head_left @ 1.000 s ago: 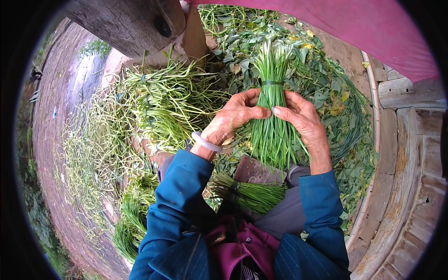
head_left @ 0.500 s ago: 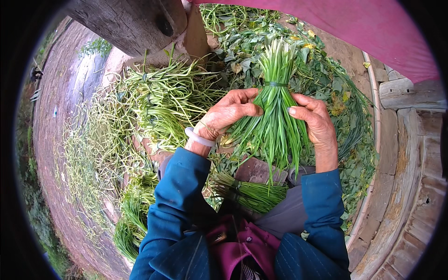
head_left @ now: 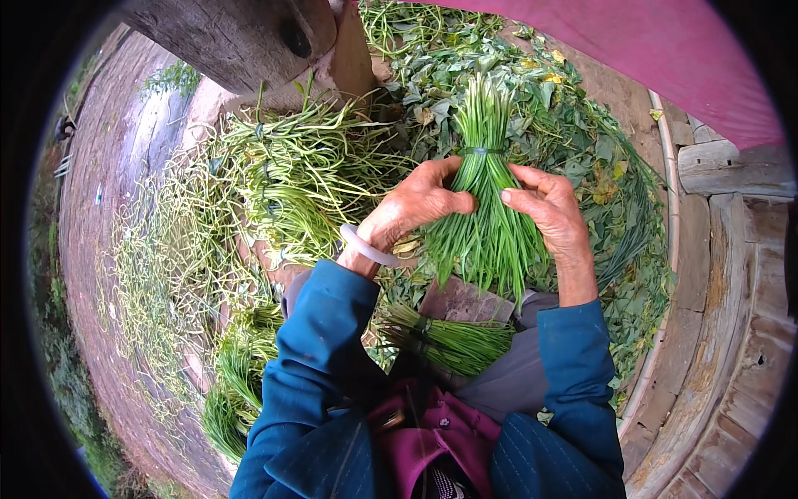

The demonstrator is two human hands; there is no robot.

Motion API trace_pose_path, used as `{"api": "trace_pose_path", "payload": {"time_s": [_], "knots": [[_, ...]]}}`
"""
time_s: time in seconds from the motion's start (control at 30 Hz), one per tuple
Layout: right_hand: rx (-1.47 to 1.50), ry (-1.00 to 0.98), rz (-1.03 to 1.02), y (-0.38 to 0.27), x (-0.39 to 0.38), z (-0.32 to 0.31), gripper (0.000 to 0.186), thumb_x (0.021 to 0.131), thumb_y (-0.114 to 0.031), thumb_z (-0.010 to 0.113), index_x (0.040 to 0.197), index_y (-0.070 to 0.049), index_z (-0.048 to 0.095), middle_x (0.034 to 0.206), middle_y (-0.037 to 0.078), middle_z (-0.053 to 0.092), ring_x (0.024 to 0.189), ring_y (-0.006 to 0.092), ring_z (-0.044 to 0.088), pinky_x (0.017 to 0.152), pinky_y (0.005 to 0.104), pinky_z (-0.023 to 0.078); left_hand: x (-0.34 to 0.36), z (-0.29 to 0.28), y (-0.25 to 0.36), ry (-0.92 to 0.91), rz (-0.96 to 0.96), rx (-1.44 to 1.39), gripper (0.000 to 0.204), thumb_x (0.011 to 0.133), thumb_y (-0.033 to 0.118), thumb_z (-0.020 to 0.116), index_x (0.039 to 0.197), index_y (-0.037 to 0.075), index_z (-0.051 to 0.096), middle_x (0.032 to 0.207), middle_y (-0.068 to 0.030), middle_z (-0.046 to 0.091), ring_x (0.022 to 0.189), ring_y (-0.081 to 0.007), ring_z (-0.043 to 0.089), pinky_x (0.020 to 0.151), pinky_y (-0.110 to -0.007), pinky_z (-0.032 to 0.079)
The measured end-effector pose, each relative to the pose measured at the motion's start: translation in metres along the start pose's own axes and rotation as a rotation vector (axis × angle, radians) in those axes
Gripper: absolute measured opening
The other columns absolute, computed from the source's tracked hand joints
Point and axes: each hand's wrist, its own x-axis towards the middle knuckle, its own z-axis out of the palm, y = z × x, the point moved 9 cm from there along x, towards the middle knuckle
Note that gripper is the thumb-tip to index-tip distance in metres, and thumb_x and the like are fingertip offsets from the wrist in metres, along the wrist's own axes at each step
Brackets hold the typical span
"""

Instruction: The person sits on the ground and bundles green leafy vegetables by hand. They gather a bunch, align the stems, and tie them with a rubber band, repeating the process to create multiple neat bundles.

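Between my two hands is a bunch of green chives (head_left: 484, 220), its pale stem ends pointing away from me and its leaf tips fanning toward me. A dark band (head_left: 483, 151) circles it near the stems. My left hand (head_left: 420, 200), with a pale bangle (head_left: 366, 247) at the wrist, grips the bunch's left side, thumb on top. On the other side my right hand (head_left: 549, 208) is closed round the leaves just below the band. The fingers under the bunch are hidden. Another tied bunch of chives (head_left: 449, 339) lies across my lap.
Left of my hands are tied bundles of long, thin yellow-green stalks (head_left: 303, 179), with more strewn beyond. Green bunches (head_left: 237, 382) lie at lower left. Leafy vines (head_left: 573, 125) cover the ground ahead and right. A wooden post (head_left: 241, 41) stands at far left; planks (head_left: 715, 274) edge the right.
The bunch has shifted slightly left and turned a little, and its leaf tips have drawn up. Both hands have moved closer together on it, keeping their grip.
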Motion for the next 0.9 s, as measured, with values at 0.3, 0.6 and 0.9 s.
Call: {"api": "trace_pose_path", "payload": {"time_s": [0.3, 0.6, 0.9], "knots": [[0.051, -0.026, 0.022, -0.002, -0.001, -0.008, 0.041, 0.078, -0.005, 0.063, 0.117, 0.008, 0.058, 0.097, 0.007, 0.066, 0.081, 0.0087, 0.06, 0.076, 0.0228, 0.048, -0.003, -0.008, -0.005, -0.009, 0.021, -0.099, 0.041, 0.073, 0.002, 0.058, 0.113, -0.005, 0.059, 0.093, -0.0008, 0.065, 0.081, -0.0057, 0.057, 0.078, -0.02, 0.044], [-0.014, -0.123, 0.023, -0.008, -0.001, 0.008, 0.057, 0.078, -0.018, 0.069, 0.125, 0.008, 0.051, 0.111, 0.01, 0.062, 0.098, 0.0131, 0.056, 0.091, 0.0283, 0.042, -0.007, -0.006, 0.007, -0.021, 0.031, -0.011, 0.038, 0.075, 0.003, 0.059, 0.112, -0.005, 0.06, 0.091, 0.0002, 0.065, 0.08, -0.0048, 0.055, 0.077, -0.019, 0.043], [-0.124, -0.094, 0.001, 0.003, 0.003, 0.013, 0.041, 0.081, -0.016, 0.064, 0.115, 0.005, 0.057, 0.1, 0.001, 0.061, 0.087, 0.0075, 0.052, 0.08, 0.0238, 0.043, -0.004, -0.004, 0.002, -0.045, 0.03, 0.038, 0.038, 0.077, 0.003, 0.059, 0.113, -0.006, 0.059, 0.088, 0.0004, 0.064, 0.075, -0.0044, 0.055, 0.07, -0.019, 0.045]]}}
